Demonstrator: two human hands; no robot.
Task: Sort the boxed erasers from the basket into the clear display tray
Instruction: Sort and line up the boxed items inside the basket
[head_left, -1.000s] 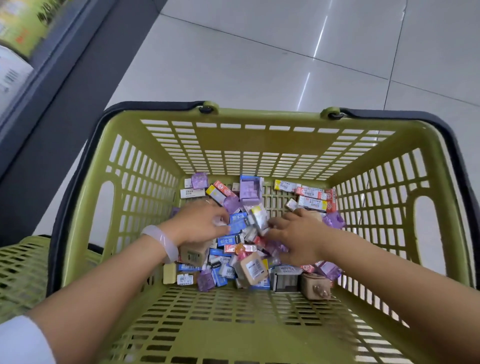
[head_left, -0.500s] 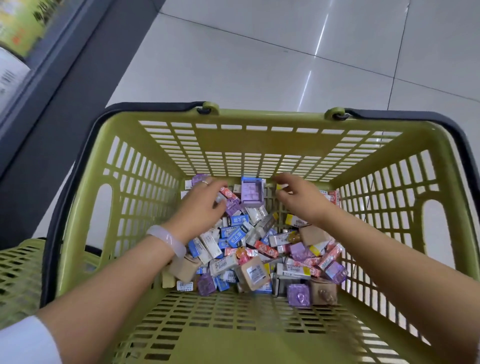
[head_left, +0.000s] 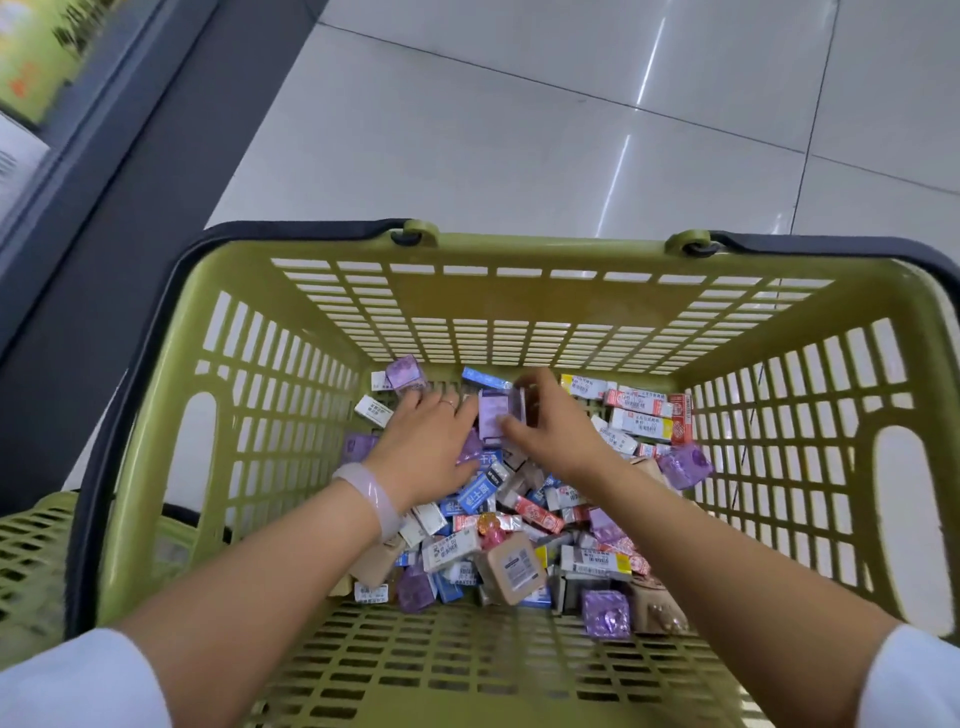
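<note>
A green plastic basket (head_left: 291, 332) with slotted walls and a dark handle (head_left: 130, 364) folded along its rim sits on a pale tiled floor (head_left: 519, 145). A heap of small boxed erasers (head_left: 524, 519) covers the far half of the basket's bottom, in blue, white, red, purple and tan packs, spilling from the far wall toward the middle; the near part of the bottom is bare slats.

Both arms reach into the heap near the far wall. The left hand (head_left: 426, 447) lies palm down on the boxes, fingers stretched out flat and slightly spread, a ring on one finger and a pale pink bangle (head_left: 371, 496) on the wrist. The right hand (head_left: 556, 431) has its thumb and fingers curled round a purple box (head_left: 493, 415), pinching it just above the pile, right beside the left hand's fingertips. A tan box with a label (head_left: 511, 569) lies tilted near the front of the heap, and a shiny purple pack (head_left: 605, 613) rests at the near right edge of the pile. White sleeves (head_left: 78, 680) show at both bottom corners.

A second green basket (head_left: 31, 545) shows at the left edge.
</note>
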